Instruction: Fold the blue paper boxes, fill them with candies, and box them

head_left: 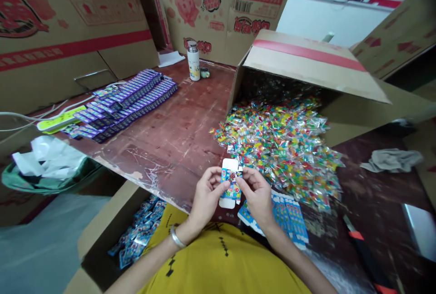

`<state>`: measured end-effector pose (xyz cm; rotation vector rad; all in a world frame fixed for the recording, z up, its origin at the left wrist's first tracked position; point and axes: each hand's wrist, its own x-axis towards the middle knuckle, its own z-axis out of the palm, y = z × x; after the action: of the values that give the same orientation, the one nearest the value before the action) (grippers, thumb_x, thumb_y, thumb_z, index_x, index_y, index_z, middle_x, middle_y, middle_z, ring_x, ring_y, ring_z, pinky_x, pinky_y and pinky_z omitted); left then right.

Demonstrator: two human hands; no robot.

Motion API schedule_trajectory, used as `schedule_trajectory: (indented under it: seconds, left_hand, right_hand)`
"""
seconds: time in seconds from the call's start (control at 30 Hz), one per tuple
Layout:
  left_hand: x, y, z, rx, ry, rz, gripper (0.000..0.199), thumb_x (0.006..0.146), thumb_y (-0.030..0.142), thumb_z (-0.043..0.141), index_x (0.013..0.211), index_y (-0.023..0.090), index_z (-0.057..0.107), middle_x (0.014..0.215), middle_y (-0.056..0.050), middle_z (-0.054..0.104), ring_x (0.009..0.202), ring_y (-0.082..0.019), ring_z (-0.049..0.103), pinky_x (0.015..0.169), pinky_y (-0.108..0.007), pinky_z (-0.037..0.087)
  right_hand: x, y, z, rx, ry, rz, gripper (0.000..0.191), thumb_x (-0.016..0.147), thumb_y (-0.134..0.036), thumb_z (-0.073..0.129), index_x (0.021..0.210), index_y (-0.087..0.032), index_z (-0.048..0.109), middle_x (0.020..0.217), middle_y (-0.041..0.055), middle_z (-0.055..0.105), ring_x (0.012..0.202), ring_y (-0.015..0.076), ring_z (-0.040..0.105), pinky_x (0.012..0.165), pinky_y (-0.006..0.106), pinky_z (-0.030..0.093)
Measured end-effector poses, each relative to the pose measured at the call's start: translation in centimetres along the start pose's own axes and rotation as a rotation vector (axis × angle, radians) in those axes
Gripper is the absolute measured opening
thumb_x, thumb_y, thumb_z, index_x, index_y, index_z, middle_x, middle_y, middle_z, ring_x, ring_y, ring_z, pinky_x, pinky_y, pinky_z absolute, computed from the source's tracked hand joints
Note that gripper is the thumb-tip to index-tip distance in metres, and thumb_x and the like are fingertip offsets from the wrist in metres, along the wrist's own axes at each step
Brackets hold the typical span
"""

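Note:
Between my two hands is a small blue printed candy box (pixel 232 189) with white end flaps standing out at top and bottom. My left hand (pixel 208 192) grips its left side, thumb across the front. The fingers of my right hand (pixel 256 194) pinch its right edge. Flat blue boxes (pixel 289 217) lie stacked under and beside my right wrist. Just beyond my right hand spreads a heap of clear packets of colourful candy (pixel 279 144), spilling from a tipped cardboard carton (pixel 306 56).
Rows of purple boxes (pixel 136 99), a yellow-green power strip (pixel 61 119) and a thermos (pixel 193 61) occupy the table's left and back. Below left, an open carton (pixel 102 221) holds blue packs. A utility knife (pixel 364 248) and grey cloth (pixel 391 160) lie at right.

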<state>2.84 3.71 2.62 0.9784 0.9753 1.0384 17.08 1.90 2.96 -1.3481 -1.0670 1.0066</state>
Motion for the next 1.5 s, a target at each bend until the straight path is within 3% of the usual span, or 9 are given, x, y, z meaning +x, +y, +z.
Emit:
schedule_trajectory:
  seconds: [0.13, 0.33, 0.43, 0.57, 0.7, 0.83, 1.1, 1.17, 1.5]
  left_hand:
    - [-0.4, 0.3, 0.1, 0.109, -0.007, 0.066, 0.049, 0.083, 0.028, 0.063, 0.129, 0.024, 0.046, 0.099, -0.003, 0.061, 0.08, -0.014, 0.061, 0.071, -0.024, 0.051]
    - [-0.2, 0.9, -0.8, 0.047, -0.237, -0.013, 0.032, 0.082, 0.025, 0.064, 0.112, 0.018, 0.053, 0.098, -0.005, 0.062, 0.085, -0.016, 0.06, 0.076, -0.027, 0.05]
    - [-0.2, 1.2, -1.1, 0.063, -0.3, -0.035, 0.025, 0.082, 0.023, 0.063, 0.104, 0.016, 0.055, 0.097, -0.004, 0.062, 0.089, -0.016, 0.06, 0.079, -0.027, 0.048]
    - [-0.4, 1.5, -0.9, 0.078, -0.249, 0.018, 0.024, 0.083, 0.021, 0.06, 0.105, 0.018, 0.052, 0.102, -0.005, 0.061, 0.095, -0.017, 0.059, 0.084, -0.028, 0.047]
    - [-0.5, 1.1, -0.7, 0.028, -0.147, 0.015, 0.029, 0.08, 0.02, 0.064, 0.103, 0.021, 0.046, 0.095, -0.002, 0.06, 0.086, -0.014, 0.06, 0.076, -0.024, 0.047]
    - [-0.6, 1.0, -0.9, 0.041, -0.133, 0.026, 0.026, 0.08, 0.018, 0.063, 0.101, 0.021, 0.046, 0.094, -0.002, 0.06, 0.087, -0.013, 0.059, 0.074, -0.023, 0.046]
    - [-0.5, 1.7, -1.2, 0.148, -0.12, 0.049, 0.026, 0.08, 0.018, 0.063, 0.1, 0.02, 0.047, 0.095, -0.002, 0.059, 0.091, -0.015, 0.06, 0.078, -0.025, 0.048]
    - [-0.4, 1.9, -1.1, 0.156, -0.128, 0.052, 0.026, 0.08, 0.018, 0.062, 0.1, 0.02, 0.046, 0.095, -0.003, 0.059, 0.09, -0.015, 0.061, 0.078, -0.025, 0.049]
    - [-0.2, 2.0, -1.4, 0.194, -0.225, 0.051, 0.035, 0.082, 0.016, 0.061, 0.114, 0.021, 0.047, 0.101, -0.006, 0.062, 0.096, -0.018, 0.061, 0.081, -0.029, 0.051]
  right_hand:
    - [-0.1, 0.8, 0.5, -0.036, 0.071, -0.075, 0.031, 0.084, -0.032, 0.063, 0.113, -0.023, 0.06, 0.09, 0.0036, 0.065, 0.079, 0.0181, 0.061, 0.074, 0.031, 0.049]
    - [0.1, 1.7, -0.1, -0.184, 0.028, -0.127, 0.013, 0.087, -0.034, 0.058, 0.086, -0.021, 0.061, 0.075, 0.0003, 0.061, 0.069, 0.0166, 0.057, 0.066, 0.028, 0.045]
    - [0.2, 1.5, -0.2, -0.243, -0.008, -0.156, 0.018, 0.087, -0.033, 0.058, 0.073, -0.022, 0.055, 0.076, 0.0004, 0.059, 0.072, 0.0168, 0.056, 0.069, 0.029, 0.045]
    - [0.4, 0.7, 0.0, -0.153, -0.016, -0.191, 0.015, 0.085, -0.03, 0.06, 0.075, -0.022, 0.054, 0.098, 0.0057, 0.061, 0.092, 0.0208, 0.059, 0.083, 0.034, 0.046]
    - [0.7, 0.0, 0.0, 0.049, -0.028, -0.13, 0.014, 0.084, -0.029, 0.063, 0.092, -0.025, 0.053, 0.087, 0.0023, 0.061, 0.082, 0.019, 0.061, 0.076, 0.033, 0.049]
    - [1.2, -0.5, -0.4, -0.004, -0.197, -0.191, 0.016, 0.081, -0.029, 0.067, 0.072, -0.021, 0.057, 0.083, 0.0024, 0.059, 0.081, 0.0182, 0.058, 0.077, 0.031, 0.046]
    - [2.1, -1.1, -1.1, 0.029, -0.292, 0.068, 0.022, 0.074, -0.034, 0.074, 0.086, -0.022, 0.06, 0.082, 0.0012, 0.064, 0.075, 0.0168, 0.061, 0.069, 0.028, 0.049]
    - [2.4, -1.3, -1.2, 0.018, -0.346, 0.128, 0.026, 0.07, -0.036, 0.077, 0.084, -0.02, 0.062, 0.081, 0.0017, 0.065, 0.075, 0.0175, 0.062, 0.068, 0.028, 0.05]
    - [3.5, -1.6, -1.4, 0.12, -0.323, 0.228, 0.023, 0.067, -0.035, 0.08, 0.067, -0.019, 0.063, 0.064, -0.0025, 0.062, 0.061, 0.0133, 0.055, 0.06, 0.025, 0.044]
